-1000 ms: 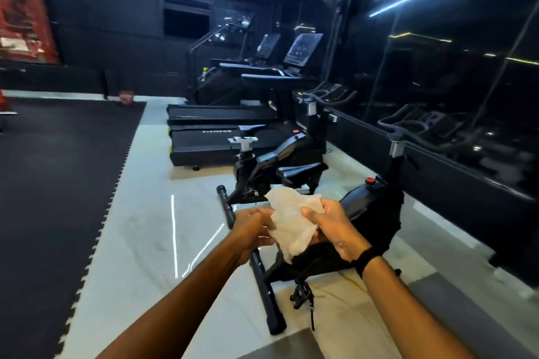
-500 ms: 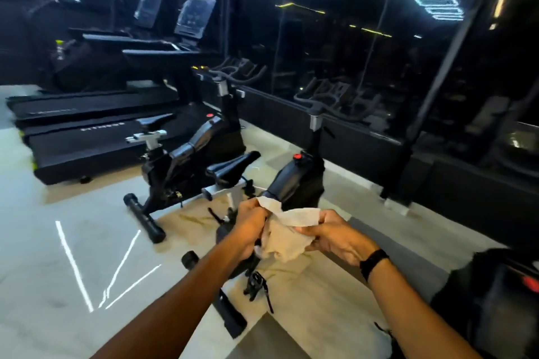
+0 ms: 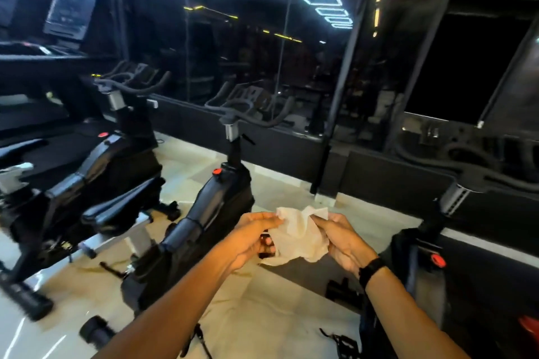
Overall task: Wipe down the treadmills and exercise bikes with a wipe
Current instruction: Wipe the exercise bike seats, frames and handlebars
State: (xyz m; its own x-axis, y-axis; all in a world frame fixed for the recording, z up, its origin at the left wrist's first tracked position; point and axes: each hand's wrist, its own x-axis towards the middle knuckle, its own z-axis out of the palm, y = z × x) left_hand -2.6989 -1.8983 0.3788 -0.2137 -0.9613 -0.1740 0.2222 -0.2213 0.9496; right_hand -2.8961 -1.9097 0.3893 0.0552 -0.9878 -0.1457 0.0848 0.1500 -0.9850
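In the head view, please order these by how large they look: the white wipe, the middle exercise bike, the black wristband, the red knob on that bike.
1. middle exercise bike
2. wipe
3. wristband
4. red knob

The wristband is nearer the camera, so its rank over the knob is unsure.

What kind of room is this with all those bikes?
Most likely a gym. Exercise bikes stand in a row by a dark mirrored wall, and a treadmill screen shows at the far left.
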